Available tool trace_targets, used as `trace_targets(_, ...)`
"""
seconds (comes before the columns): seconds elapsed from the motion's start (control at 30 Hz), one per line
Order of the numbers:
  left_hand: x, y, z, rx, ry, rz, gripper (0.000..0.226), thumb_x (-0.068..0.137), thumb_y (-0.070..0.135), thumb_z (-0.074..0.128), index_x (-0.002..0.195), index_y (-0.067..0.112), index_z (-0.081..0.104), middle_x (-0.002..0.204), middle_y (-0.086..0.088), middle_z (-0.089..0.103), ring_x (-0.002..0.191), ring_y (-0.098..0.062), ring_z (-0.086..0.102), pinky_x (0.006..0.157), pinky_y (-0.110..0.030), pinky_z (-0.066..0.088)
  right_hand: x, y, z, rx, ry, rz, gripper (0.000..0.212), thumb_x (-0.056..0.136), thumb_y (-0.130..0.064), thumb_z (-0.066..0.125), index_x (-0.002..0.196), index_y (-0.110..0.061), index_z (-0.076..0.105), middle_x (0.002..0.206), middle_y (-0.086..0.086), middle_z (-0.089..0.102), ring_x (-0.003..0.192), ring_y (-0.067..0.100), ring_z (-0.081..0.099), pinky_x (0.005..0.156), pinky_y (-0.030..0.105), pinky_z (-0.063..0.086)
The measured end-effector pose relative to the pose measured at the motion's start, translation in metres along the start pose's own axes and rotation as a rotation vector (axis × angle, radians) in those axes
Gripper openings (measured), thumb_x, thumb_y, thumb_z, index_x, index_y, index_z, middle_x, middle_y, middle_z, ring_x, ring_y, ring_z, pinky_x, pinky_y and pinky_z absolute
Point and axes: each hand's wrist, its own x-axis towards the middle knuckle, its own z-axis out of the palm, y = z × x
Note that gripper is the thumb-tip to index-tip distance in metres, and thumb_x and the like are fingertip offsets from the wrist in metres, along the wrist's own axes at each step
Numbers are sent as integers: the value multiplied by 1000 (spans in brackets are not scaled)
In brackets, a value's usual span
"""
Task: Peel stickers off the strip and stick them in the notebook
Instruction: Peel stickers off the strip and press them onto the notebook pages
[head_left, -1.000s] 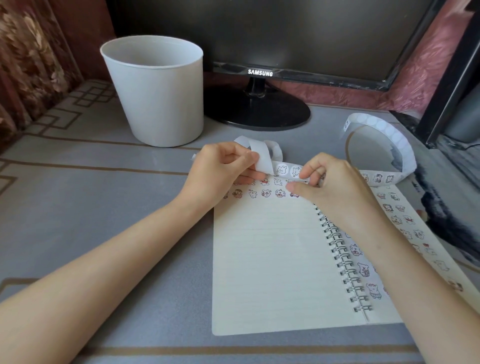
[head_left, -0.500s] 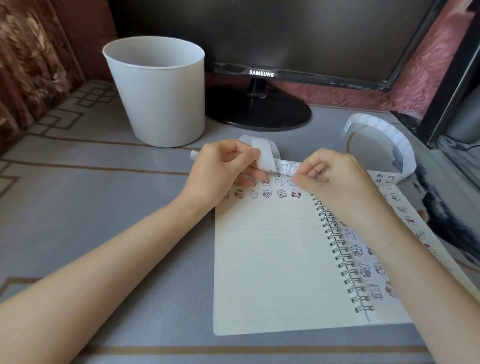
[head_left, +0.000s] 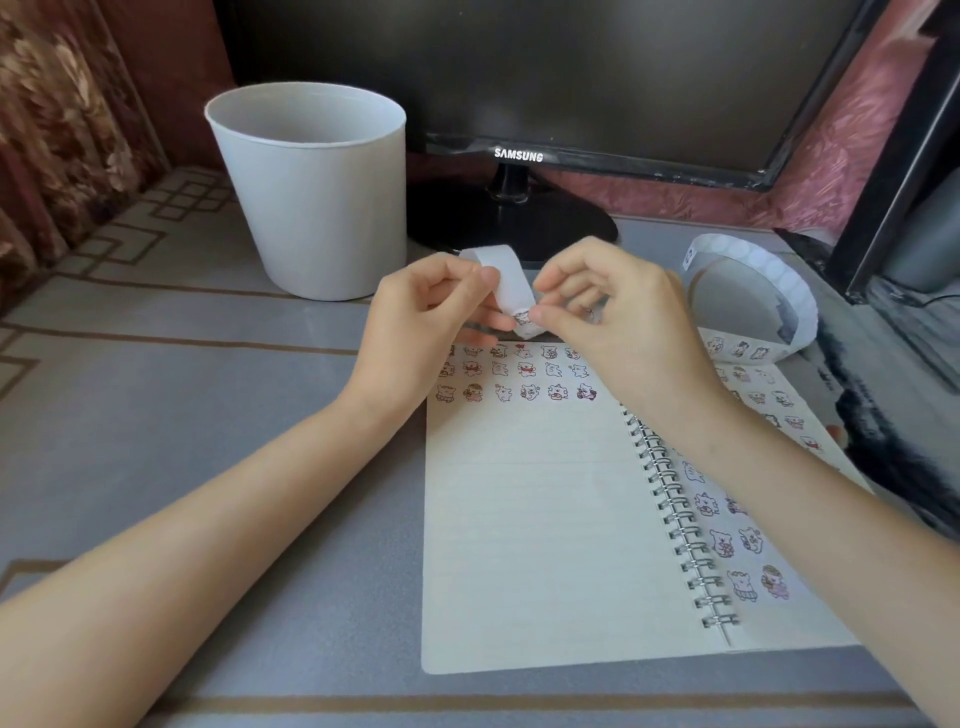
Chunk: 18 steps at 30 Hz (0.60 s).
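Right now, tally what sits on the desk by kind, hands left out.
Notebook: 1
Sticker strip: 1
White bin: 1
Monitor: 1
Total: 4

Lying open and flat on the grey tabletop (head_left: 218, 415): white spiral-bound lined notebook (head_left: 530, 519), small cartoon stickers (head_left: 519, 370) filling three rows at its top. Curling above it in a loop: white paper sticker strip (head_left: 511, 280), one sticker showing at the bend.

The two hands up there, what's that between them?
In the head view, a bent white sticker strip spans left hand and right hand, both pinching it.
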Motion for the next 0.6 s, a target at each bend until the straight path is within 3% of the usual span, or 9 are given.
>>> trace_targets(0.13, 0, 2, -1, 3, 22, 29, 12, 94, 14, 57, 88, 5, 63, 86, -16, 71, 72, -18, 71, 65, -27, 57, 1, -1, 5, 12, 25, -17, 15, 78, -19, 75, 87, -21, 63, 77, -11, 66, 70, 5, 61, 72, 27, 52)
trace_targets(0.27, 1, 3, -2, 0, 6, 31, 17, 95, 18, 55, 88, 6, 64, 90, -16, 69, 73, -16, 69, 67, -27, 56, 4, 2, 11, 131, 65, 6, 11, 78, -12, 75, 85, -16, 67, 76, -10, 66, 72, 3, 61, 69, 13, 46)
trace_targets(0.43, 2, 0, -2, 85, -47, 28, 13, 92, 16, 60, 84, 10, 68, 78, -2, 67, 72, -11, 66, 66, -25, 55, 7, 5, 11, 295, 94, 41, 15, 77, -9, 75, 86, -19, 69, 80, -7, 69, 75, 7, 64, 72, 18, 50)
trace_targets(0.6, 2, -2, -3, 105, -47, 34, 13, 91, 12, 61, 82, 9, 69, 71, -4, 65, 70, -14, 64, 67, -25, 56, 5, 8, 14, 291, 81, 33, 14, 79, -9, 74, 84, -22, 70, 80, -8, 70, 74, 5, 62, 73, 17, 49)
